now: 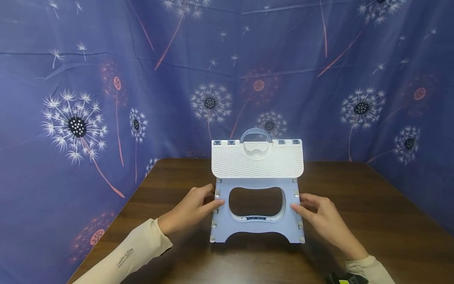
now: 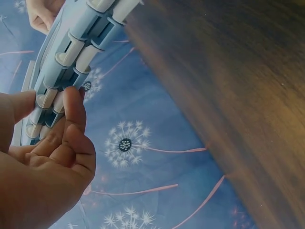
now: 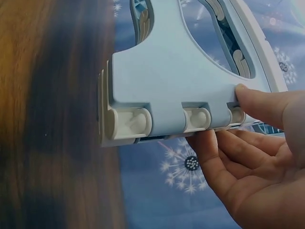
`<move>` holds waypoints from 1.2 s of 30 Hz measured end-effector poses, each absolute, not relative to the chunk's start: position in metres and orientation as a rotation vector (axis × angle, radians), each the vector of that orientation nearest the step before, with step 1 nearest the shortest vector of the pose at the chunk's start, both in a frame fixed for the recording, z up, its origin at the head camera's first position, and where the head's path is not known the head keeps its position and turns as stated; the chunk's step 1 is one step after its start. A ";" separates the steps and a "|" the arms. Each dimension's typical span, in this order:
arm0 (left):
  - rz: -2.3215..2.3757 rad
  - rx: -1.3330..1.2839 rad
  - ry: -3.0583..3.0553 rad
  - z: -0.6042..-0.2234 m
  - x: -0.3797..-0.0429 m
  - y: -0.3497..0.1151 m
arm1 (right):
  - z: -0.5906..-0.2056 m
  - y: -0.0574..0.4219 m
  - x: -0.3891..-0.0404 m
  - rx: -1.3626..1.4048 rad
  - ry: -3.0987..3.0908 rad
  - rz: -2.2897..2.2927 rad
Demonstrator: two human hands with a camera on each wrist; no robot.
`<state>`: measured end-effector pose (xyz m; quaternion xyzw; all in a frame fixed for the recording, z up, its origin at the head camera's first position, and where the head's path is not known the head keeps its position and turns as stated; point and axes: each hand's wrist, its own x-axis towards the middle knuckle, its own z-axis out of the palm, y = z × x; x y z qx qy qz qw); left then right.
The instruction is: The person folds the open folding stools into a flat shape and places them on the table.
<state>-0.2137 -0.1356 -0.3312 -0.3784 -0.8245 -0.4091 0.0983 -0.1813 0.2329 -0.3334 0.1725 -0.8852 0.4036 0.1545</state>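
A folding step stool (image 1: 257, 227) stands upright over the table, its light blue leg panel facing me with a large oval cutout. Its white textured top (image 1: 227, 163) tilts toward me above that panel, and a clear blue carry handle (image 1: 256, 130) arches from the upper edge. My left hand (image 1: 191, 207) grips the left side, thumb on the front face and fingers behind the hinged edge (image 2: 71, 52). On the opposite side my right hand (image 1: 324, 217) holds the stool the same way, thumb on the blue panel (image 3: 167, 71) and fingers beneath the white hinge knuckles (image 3: 196, 119).
The dark brown wooden table (image 1: 170, 173) spreads beneath and around the stool. Blue cloth (image 1: 170, 90) printed with dandelions hangs behind the table and along both sides. A dark watch-like band (image 1: 349, 278) is at my right wrist.
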 end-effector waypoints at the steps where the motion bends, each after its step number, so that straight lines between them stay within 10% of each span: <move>1: -1.211 -1.115 -2.441 -0.332 -0.215 -0.135 | -0.334 0.233 -0.183 0.489 -2.544 1.147; 36: -1.262 -0.994 -2.641 -0.347 -0.247 -0.128 | -0.349 0.230 -0.212 0.429 -2.704 1.146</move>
